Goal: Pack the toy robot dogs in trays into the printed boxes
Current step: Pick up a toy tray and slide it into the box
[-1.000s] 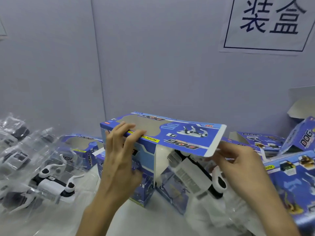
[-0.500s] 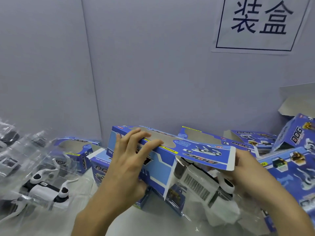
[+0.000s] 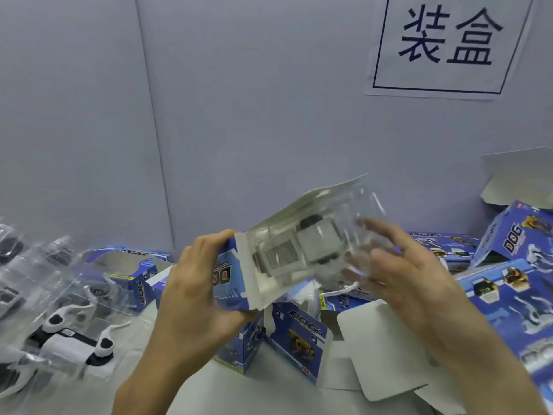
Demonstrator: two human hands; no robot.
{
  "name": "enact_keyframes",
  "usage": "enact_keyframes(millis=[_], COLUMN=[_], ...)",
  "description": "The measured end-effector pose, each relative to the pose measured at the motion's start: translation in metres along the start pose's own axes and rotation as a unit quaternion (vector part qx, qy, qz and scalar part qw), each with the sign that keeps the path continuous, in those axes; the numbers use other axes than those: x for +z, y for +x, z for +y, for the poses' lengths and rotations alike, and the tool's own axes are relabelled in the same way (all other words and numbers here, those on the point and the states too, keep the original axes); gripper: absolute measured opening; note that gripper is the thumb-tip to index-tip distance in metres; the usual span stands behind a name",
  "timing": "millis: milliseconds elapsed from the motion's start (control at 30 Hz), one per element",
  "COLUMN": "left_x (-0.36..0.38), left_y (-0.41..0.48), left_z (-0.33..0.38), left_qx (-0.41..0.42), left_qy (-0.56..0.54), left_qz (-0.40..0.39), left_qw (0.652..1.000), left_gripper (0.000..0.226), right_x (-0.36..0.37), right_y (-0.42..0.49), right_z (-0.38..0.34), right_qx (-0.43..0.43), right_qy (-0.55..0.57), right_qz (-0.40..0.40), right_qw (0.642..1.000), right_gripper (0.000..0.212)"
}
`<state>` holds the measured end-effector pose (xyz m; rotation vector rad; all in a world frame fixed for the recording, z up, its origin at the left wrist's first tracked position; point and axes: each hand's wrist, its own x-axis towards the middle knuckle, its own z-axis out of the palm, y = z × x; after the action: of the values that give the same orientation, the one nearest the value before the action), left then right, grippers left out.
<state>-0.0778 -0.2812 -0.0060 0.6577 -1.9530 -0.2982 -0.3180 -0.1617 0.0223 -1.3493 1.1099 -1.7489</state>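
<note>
Held in the air over the middle of the tabletop (image 3: 269, 393): a blue printed box (image 3: 229, 277), open end turned to the right. Gripped by the left hand (image 3: 194, 289), fingers curled round the closed end. Partway into the open end and tilted up to the right: a clear tray (image 3: 335, 232) with a white-and-black toy robot dog (image 3: 299, 250) inside. Against the tray's outer end, the right hand (image 3: 404, 274), fingers spread and nearly straight, pressing rather than clutching; blurred, so hard to say more. Probably best to level the tray with the box mouth, keep the pale flap (image 3: 326, 193) lifted clear, then push evenly while bracing the box. Some risk of tray corners snagging on the card edge. Along the left edge, more trayed dogs (image 3: 74, 345); along the right edge, spare boxes (image 3: 508, 295)
</note>
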Motion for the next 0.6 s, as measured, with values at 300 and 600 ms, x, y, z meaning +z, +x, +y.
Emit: enact_keyframes(millis=[300,600], left_x=[0.001,-0.012], left_y=[0.003,0.008], left_z=[0.01,0.029], left_qx=[-0.041,-0.158], left_qy=[-0.055,-0.27], left_qz=[0.048,0.025], left_qw=[0.996,0.95], left_gripper=[0.088,0.07], right_x=[0.044,0.041], right_y=[-0.009,-0.014], right_z=[0.002,-0.011], right_qx=[-0.089,-0.147], right_qy=[-0.185,-0.162], right_qz=[0.11,0.114], right_qw=[0.972,0.969], right_gripper=[0.039,0.047])
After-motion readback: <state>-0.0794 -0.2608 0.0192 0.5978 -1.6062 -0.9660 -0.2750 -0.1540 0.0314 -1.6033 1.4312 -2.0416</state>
